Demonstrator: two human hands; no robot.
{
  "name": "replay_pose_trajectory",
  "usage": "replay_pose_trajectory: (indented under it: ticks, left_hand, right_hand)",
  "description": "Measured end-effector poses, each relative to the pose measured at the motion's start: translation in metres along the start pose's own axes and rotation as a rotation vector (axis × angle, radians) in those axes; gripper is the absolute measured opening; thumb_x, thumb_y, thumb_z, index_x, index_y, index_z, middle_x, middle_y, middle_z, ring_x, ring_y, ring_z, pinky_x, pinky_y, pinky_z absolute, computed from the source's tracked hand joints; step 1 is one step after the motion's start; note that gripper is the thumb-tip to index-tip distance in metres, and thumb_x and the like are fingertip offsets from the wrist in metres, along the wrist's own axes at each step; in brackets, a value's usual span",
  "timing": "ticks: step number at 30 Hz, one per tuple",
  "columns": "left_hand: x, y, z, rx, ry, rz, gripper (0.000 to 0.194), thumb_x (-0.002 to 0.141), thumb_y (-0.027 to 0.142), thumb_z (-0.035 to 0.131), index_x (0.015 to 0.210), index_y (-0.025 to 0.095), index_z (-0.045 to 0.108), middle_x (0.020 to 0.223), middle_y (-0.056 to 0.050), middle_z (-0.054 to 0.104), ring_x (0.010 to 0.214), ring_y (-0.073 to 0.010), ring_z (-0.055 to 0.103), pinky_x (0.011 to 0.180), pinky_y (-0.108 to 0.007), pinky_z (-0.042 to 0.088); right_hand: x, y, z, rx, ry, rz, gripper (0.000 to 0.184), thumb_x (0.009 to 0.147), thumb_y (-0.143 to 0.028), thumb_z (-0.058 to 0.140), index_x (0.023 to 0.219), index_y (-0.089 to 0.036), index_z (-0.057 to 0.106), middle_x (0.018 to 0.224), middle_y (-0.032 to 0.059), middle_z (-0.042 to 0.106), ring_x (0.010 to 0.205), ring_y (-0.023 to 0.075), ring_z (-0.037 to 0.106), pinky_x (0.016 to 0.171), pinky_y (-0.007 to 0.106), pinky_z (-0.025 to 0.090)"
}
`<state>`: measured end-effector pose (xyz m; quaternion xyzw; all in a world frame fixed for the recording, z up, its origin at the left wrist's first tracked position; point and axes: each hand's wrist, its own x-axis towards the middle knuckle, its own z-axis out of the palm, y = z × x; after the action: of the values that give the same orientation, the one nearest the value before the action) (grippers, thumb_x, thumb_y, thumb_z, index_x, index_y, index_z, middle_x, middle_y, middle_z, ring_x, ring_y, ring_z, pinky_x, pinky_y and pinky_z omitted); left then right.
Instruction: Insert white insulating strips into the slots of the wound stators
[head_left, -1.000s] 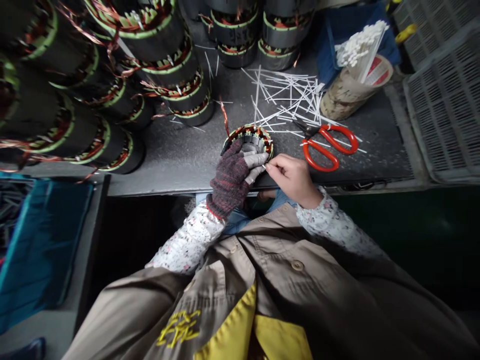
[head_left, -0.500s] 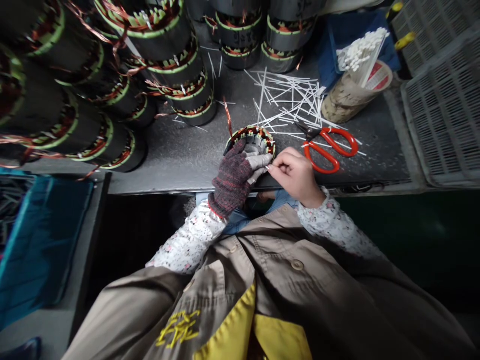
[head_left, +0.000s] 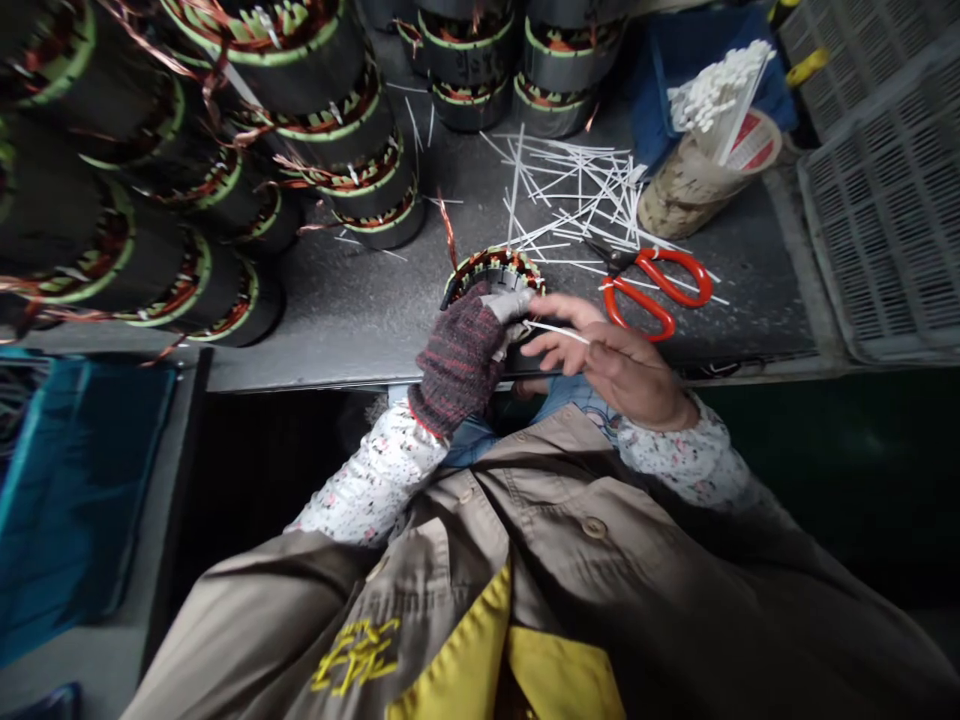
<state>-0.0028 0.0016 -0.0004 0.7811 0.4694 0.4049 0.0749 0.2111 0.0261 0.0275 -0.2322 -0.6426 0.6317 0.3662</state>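
Note:
My left hand, in a dark knitted glove with pale fingertips, grips the near side of a motor stator, a ring with copper windings and pale green insulation. Its fingers hide part of the ring. My bare right hand is just right of it, holding a thin white cable tie pinched at the thumb, the other fingers stretched toward the stator. The tie's far end reaches the left fingertips at the ring. A copper wire lead sticks up from the ring's back left.
Red-handled scissors lie to the right, beside scattered white strips. A tube-shaped holder carries a bundle of white cable ties, near a blue bin. Stacked stators fill the left and back. Grey plastic crates stand right.
My right hand has drawn back right and slightly down, its fingers spreading, and the white cable tie now shows at length. My left hand keeps its hold on the stator.

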Motion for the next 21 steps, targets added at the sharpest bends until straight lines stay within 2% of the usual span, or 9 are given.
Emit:
replay_pose_trajectory:
  ticks: [2, 4, 7, 9, 12, 15, 17, 19, 21]
  left_hand:
    - [0.001, 0.002, 0.000, -0.011, 0.007, -0.027, 0.039, 0.107, 0.026, 0.042, 0.144, 0.020, 0.049, 0.138, -0.010, 0.068, 0.132, -0.0213, 0.064, 0.115, -0.043, 0.054]
    - [0.003, 0.006, 0.000, -0.017, 0.022, -0.068, 0.044, 0.107, 0.025, 0.041, 0.151, 0.021, 0.041, 0.140, -0.010, 0.066, 0.130, -0.0212, 0.065, 0.114, -0.041, 0.054]
    - [0.005, 0.010, 0.002, -0.018, 0.017, -0.070, 0.050, 0.107, 0.024, 0.042, 0.157, 0.024, 0.032, 0.140, -0.009, 0.065, 0.129, -0.0207, 0.066, 0.113, -0.039, 0.055]
    - [0.004, 0.010, 0.004, -0.015, 0.000, -0.030, 0.053, 0.108, 0.025, 0.043, 0.158, 0.025, 0.028, 0.142, -0.010, 0.064, 0.130, -0.0208, 0.066, 0.111, -0.038, 0.056]
    - [-0.002, 0.007, 0.009, 0.042, -0.008, -0.015, 0.055, 0.108, 0.028, 0.044, 0.159, 0.024, 0.026, 0.151, -0.014, 0.057, 0.138, -0.0248, 0.059, 0.115, -0.043, 0.053]
    - [-0.004, 0.005, 0.010, 0.030, 0.026, -0.065, 0.053, 0.107, 0.031, 0.047, 0.158, 0.024, 0.031, 0.152, -0.015, 0.056, 0.138, -0.0255, 0.060, 0.116, -0.043, 0.052]
    - [-0.004, 0.006, 0.008, -0.061, 0.035, -0.082, 0.048, 0.107, 0.030, 0.048, 0.153, 0.023, 0.037, 0.146, -0.013, 0.062, 0.133, -0.0226, 0.064, 0.113, -0.040, 0.054]
    - [-0.002, 0.007, 0.006, -0.125, 0.025, -0.084, 0.045, 0.106, 0.032, 0.052, 0.148, 0.020, 0.044, 0.140, -0.013, 0.066, 0.132, -0.0224, 0.064, 0.112, -0.040, 0.055]
    - [-0.001, 0.009, 0.006, -0.064, 0.011, -0.052, 0.049, 0.101, 0.042, 0.061, 0.141, 0.017, 0.050, 0.141, -0.016, 0.065, 0.137, -0.0274, 0.060, 0.116, -0.047, 0.052]
  right_hand:
    - [-0.006, 0.002, 0.004, 0.107, 0.067, 0.089, 0.040, 0.098, -0.051, 0.059, 0.071, -0.021, 0.065, 0.081, 0.0038, 0.067, 0.077, 0.0180, 0.065, 0.070, 0.035, 0.052]
    - [-0.012, -0.005, 0.006, 0.143, 0.198, 0.102, 0.041, 0.096, -0.043, 0.062, 0.062, -0.021, 0.056, 0.059, -0.0011, 0.052, 0.059, 0.0137, 0.053, 0.058, 0.030, 0.044]
    - [-0.002, -0.018, 0.005, 0.151, 0.299, 0.063, 0.046, 0.093, -0.044, 0.064, 0.057, -0.023, 0.043, 0.053, -0.0027, 0.039, 0.054, 0.0136, 0.046, 0.055, 0.031, 0.042]
    - [0.019, -0.017, 0.006, 0.064, 0.367, 0.053, 0.048, 0.094, -0.053, 0.058, 0.060, -0.025, 0.040, 0.057, -0.0012, 0.041, 0.059, 0.0161, 0.051, 0.060, 0.034, 0.048]
    - [0.059, 0.004, 0.015, -0.132, 0.484, 0.021, 0.049, 0.101, -0.063, 0.039, 0.069, -0.026, 0.044, 0.065, 0.0011, 0.046, 0.069, 0.0176, 0.057, 0.066, 0.036, 0.053]
    - [0.074, 0.025, 0.015, -0.279, 0.485, -0.066, 0.051, 0.104, -0.062, 0.027, 0.080, -0.025, 0.052, 0.073, 0.0028, 0.053, 0.072, 0.0170, 0.060, 0.065, 0.034, 0.052]
    - [0.063, 0.027, 0.001, -0.477, 0.473, -0.117, 0.047, 0.103, -0.059, 0.033, 0.082, -0.024, 0.055, 0.088, 0.0067, 0.062, 0.074, 0.0172, 0.061, 0.066, 0.035, 0.052]
    - [0.043, 0.021, -0.027, -0.784, 0.432, -0.129, 0.035, 0.099, -0.052, 0.049, 0.081, -0.023, 0.057, 0.111, 0.0120, 0.067, 0.082, 0.0198, 0.063, 0.071, 0.039, 0.053]
    - [0.026, 0.014, -0.060, -1.146, 0.338, -0.035, 0.019, 0.091, -0.038, 0.062, 0.087, -0.019, 0.063, 0.122, 0.0169, 0.067, 0.095, 0.0259, 0.065, 0.081, 0.043, 0.053]
